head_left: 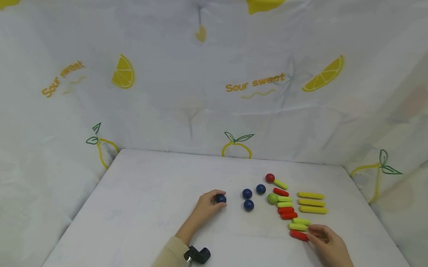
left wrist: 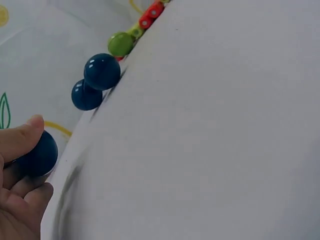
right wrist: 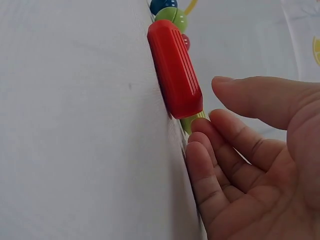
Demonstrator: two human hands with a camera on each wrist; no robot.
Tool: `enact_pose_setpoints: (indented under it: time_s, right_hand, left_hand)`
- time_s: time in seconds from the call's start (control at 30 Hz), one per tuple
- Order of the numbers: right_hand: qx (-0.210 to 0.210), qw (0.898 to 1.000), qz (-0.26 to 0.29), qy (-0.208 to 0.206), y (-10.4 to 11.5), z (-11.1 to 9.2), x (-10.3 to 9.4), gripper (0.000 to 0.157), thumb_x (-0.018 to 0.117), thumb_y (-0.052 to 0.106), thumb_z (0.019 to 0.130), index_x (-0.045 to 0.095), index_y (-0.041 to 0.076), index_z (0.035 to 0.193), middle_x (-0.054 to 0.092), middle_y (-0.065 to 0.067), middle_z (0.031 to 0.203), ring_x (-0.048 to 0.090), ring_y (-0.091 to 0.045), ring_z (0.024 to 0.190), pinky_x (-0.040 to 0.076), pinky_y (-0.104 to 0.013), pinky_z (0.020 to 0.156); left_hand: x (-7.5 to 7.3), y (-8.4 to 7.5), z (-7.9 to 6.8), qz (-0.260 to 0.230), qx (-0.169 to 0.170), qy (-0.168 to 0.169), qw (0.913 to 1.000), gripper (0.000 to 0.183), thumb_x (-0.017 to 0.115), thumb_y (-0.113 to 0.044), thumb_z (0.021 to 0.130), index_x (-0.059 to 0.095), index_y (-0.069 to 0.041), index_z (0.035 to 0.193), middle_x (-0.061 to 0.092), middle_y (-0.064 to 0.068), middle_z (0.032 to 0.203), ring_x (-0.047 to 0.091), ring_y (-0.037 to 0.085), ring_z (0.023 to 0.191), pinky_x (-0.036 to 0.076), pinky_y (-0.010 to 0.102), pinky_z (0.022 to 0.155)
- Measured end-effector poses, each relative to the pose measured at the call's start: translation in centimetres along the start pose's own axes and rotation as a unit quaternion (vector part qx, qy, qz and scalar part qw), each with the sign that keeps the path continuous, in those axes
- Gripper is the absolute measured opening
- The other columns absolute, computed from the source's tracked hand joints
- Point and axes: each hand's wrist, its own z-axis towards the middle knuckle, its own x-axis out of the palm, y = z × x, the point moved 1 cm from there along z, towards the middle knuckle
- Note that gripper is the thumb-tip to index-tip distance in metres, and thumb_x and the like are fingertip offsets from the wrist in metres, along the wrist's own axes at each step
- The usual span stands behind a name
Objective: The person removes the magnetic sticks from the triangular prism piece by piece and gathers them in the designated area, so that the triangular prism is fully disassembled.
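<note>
My left hand (head_left: 204,207) pinches a dark blue ball (head_left: 221,199) between thumb and fingers, left of the other balls. In the left wrist view the thumb lies over that ball (left wrist: 42,156) and the fingers sit under it. My right hand (head_left: 328,243) is at the near end of a short red rod (head_left: 299,235). The right wrist view shows thumb and fingers spread apart just off the end of this red rod (right wrist: 176,70), with nothing between them. Just beyond it lie two short yellow-green rods, the nearer one (head_left: 297,227) beside the red rod.
Three more blue balls (head_left: 248,205) sit mid-table. A green ball (head_left: 272,198) and a red ball (head_left: 270,178) each touch a yellow-green rod. Several short red and yellow-green rods form a column; three longer yellow rods (head_left: 311,203) lie to its right. A lemon-print curtain (head_left: 185,111) borders the table.
</note>
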Motion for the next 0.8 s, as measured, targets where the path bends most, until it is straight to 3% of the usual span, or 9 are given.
enact_pose_setpoints:
  time_s: [0.17, 0.33, 0.6, 0.8]
  right_hand:
    - [-0.002, 1.000, 0.017, 0.007, 0.2, 0.4, 0.8, 0.074, 0.060, 0.057, 0.085, 0.047, -0.002, 0.129, 0.053, -0.026, 0.128, 0.055, -0.037, 0.112, 0.055, -0.041, 0.084]
    - [-0.002, 0.999, 0.032, 0.010, 0.4, 0.8, 1.7, 0.067, 0.060, 0.051, 0.088, 0.046, -0.001, 0.129, 0.052, -0.025, 0.129, 0.053, -0.037, 0.114, 0.053, -0.043, 0.088]
    - [-0.011, 0.999, 0.033, -0.001, 0.7, 1.1, 2.1, 0.057, 0.059, 0.042, 0.091, 0.049, -0.001, 0.127, 0.055, -0.024, 0.126, 0.056, -0.033, 0.110, 0.054, -0.039, 0.085]
    - [-0.007, 1.000, 0.026, -0.009, 0.3, 1.1, 1.9, 0.055, 0.058, 0.040, 0.091, 0.049, 0.000, 0.127, 0.055, -0.024, 0.127, 0.056, -0.034, 0.111, 0.054, -0.040, 0.085]
  left_hand:
    - [0.8, 0.2, 3.4, 0.042, -0.004, 0.009, 0.9991, 0.037, 0.070, -0.023, 0.086, 0.063, -0.010, 0.120, 0.063, 0.009, 0.124, 0.058, 0.021, 0.117, 0.048, 0.036, 0.099]
    - [0.9, 0.4, 5.3, 0.074, 0.006, 0.020, 0.9971, 0.037, 0.070, -0.023, 0.086, 0.063, -0.010, 0.120, 0.065, 0.007, 0.120, 0.059, 0.017, 0.103, 0.050, 0.035, 0.092]
    - [1.0, 0.4, 5.9, 0.098, 0.004, 0.048, 0.9940, 0.043, 0.068, -0.023, 0.087, 0.060, -0.009, 0.127, 0.059, 0.008, 0.131, 0.051, 0.026, 0.126, 0.039, 0.041, 0.109]
    - [1.0, 0.3, 5.7, 0.111, -0.005, 0.055, 0.9923, 0.059, 0.069, -0.028, 0.086, 0.049, -0.011, 0.138, 0.050, 0.009, 0.141, 0.044, 0.026, 0.133, 0.035, 0.040, 0.112]
